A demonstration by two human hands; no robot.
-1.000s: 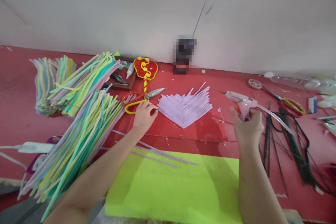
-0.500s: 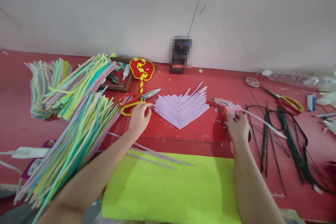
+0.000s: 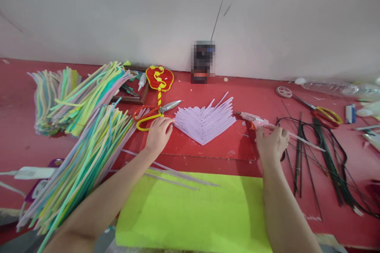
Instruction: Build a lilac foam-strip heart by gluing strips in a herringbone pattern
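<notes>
A V-shaped piece of lilac pipe cleaners (image 3: 204,124) lies on a red board (image 3: 208,152). My left hand (image 3: 160,133) rests at its left edge, fingers drawn together and fingertips closed on the outer strands. To the right, my right hand (image 3: 272,141) is over a pink hot glue gun (image 3: 252,118), thumb at the grip and fingers by the rear. A clear glue stick (image 3: 307,141) sticks out behind it. The gun's nozzle points left at the lilac piece; its handle is mostly hidden by my hand. Red-and-yellow-handled scissors (image 3: 145,121) lie partly open beyond my left hand.
Bundles of coloured pipe cleaners (image 3: 89,162) spread over the left side. A lime-green sheet (image 3: 192,213) lies in front. Dark green wires (image 3: 329,162), a black cord and more scissors (image 3: 326,116) lie right. A pixelated dark object (image 3: 202,62) stands against the wall.
My right hand has shifted from gripping the glue gun's handle to spreading over its rear and glue stick; the gun has turned slightly. My left hand has barely moved.
</notes>
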